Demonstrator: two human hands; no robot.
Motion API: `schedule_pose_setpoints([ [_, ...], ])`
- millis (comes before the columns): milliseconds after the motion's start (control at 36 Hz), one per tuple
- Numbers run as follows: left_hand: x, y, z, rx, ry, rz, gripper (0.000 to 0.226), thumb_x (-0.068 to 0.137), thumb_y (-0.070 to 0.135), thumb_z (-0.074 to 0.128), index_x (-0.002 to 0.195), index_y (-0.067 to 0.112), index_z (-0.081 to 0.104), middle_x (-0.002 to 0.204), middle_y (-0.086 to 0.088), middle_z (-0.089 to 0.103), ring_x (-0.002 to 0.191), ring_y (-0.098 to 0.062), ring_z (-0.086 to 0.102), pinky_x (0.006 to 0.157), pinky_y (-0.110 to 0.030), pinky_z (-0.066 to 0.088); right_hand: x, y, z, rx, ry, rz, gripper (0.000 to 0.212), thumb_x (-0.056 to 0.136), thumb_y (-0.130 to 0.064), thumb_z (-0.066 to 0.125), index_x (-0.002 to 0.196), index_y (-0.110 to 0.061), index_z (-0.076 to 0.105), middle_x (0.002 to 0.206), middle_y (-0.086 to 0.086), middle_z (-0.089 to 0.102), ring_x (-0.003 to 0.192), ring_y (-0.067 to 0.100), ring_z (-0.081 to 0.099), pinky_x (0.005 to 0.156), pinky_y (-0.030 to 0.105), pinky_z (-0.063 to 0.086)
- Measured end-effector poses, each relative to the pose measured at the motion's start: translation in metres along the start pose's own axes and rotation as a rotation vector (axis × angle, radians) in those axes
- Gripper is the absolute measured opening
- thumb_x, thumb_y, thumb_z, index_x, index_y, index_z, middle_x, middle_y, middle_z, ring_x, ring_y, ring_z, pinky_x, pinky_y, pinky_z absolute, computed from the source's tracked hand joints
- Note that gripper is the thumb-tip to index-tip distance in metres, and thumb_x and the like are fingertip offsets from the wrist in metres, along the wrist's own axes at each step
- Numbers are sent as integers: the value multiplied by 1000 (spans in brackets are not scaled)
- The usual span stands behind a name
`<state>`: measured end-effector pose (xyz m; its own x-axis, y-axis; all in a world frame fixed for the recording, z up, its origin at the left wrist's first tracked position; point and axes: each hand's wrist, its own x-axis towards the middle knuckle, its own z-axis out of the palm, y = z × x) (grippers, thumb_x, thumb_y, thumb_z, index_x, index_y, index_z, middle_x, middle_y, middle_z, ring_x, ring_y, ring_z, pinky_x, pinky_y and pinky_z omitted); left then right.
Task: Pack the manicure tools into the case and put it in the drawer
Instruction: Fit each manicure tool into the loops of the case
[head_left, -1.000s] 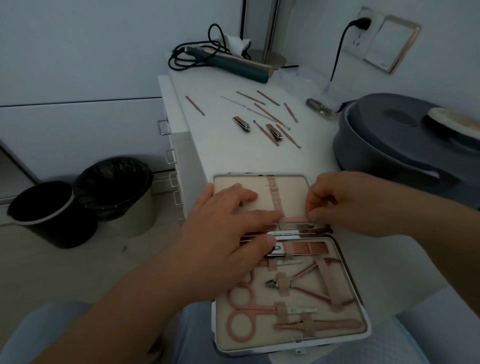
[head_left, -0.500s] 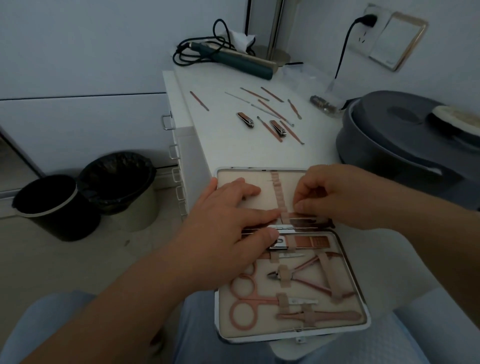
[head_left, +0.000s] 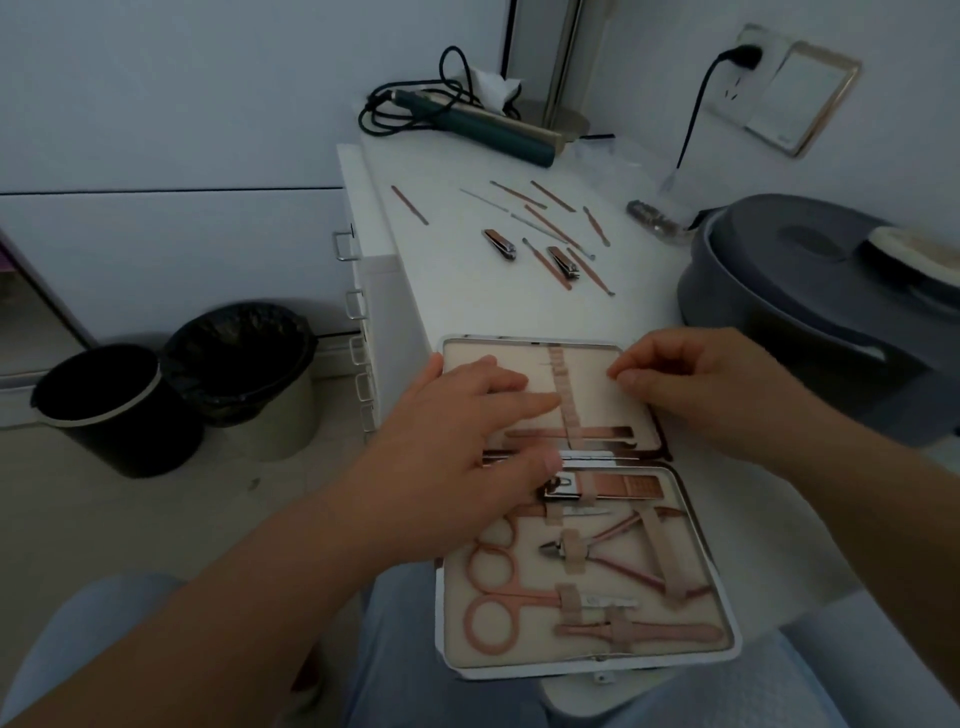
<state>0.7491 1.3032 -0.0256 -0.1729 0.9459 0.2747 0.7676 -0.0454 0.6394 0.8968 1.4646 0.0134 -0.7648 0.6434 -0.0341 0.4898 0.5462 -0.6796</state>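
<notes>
The manicure case (head_left: 724, 566) lies open at the table's near edge, over my lap. Its lower half holds scissors (head_left: 498, 597), nippers (head_left: 602, 551), a large clipper (head_left: 602, 486) and other tools under straps. A flat rose-gold tool (head_left: 597, 433) sits under the strap of the upper half. My left hand (head_left: 457, 447) rests flat on that upper half with straight fingers. My right hand (head_left: 696, 384) hovers over its right side, fingers loosely curled, holding nothing. Two small clippers (head_left: 500, 244) (head_left: 563, 261) and several thin tools (head_left: 545, 223) lie loose farther back.
A teal hair straightener (head_left: 498, 132) with its cord lies at the back. A big grey lidded basin (head_left: 810, 291) stands on the right. Drawer handles (head_left: 345, 244) run down the cabinet's left side. Two bins (head_left: 119, 410) (head_left: 244, 364) stand on the floor.
My right hand has let go of the flat tool, which is now under the upper strap, and has lifted away. My left hand stays flat on the case.
</notes>
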Motion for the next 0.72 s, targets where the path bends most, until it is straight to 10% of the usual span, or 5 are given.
schedule_pose_setpoints([
  [139, 7, -10, -16, -203, 186, -58, 34, 75, 40, 54, 109, 42, 57, 109, 29, 51, 106, 10, 46, 97, -21, 38, 15, -7, 2, 47, 253, -61, 17, 83, -23, 61, 74, -38, 62, 76, -15, 64, 71, -10, 58, 58, 6, 40],
  [417, 33, -51, -23, -51, 178, -85, 19, 81, 18, 63, 98, 23, 70, 101, 16, 57, 103, 5, 43, 82, 8, 20, 135, -45, 6, -164, 379, 6, 10, 87, -26, 52, 82, -27, 60, 75, -12, 60, 63, -2, 55, 54, 13, 41],
  [528, 32, -62, -19, -134, 208, -104, 19, 81, 22, 63, 97, 29, 69, 106, 19, 56, 112, 5, 41, 89, 3, 20, 194, -34, 4, -382, 342, 136, 22, 89, -16, 45, 89, -8, 67, 90, 5, 66, 85, 20, 62, 74, 31, 51],
  [722, 37, -73, -15, -241, 253, -114, 14, 77, 27, 66, 85, 38, 69, 94, 34, 53, 109, 7, 45, 90, -1, 26, 248, -8, -14, -581, 308, 321, 27, 88, -17, 46, 61, -16, 43, 63, 0, 43, 56, 12, 40, 53, 24, 36],
])
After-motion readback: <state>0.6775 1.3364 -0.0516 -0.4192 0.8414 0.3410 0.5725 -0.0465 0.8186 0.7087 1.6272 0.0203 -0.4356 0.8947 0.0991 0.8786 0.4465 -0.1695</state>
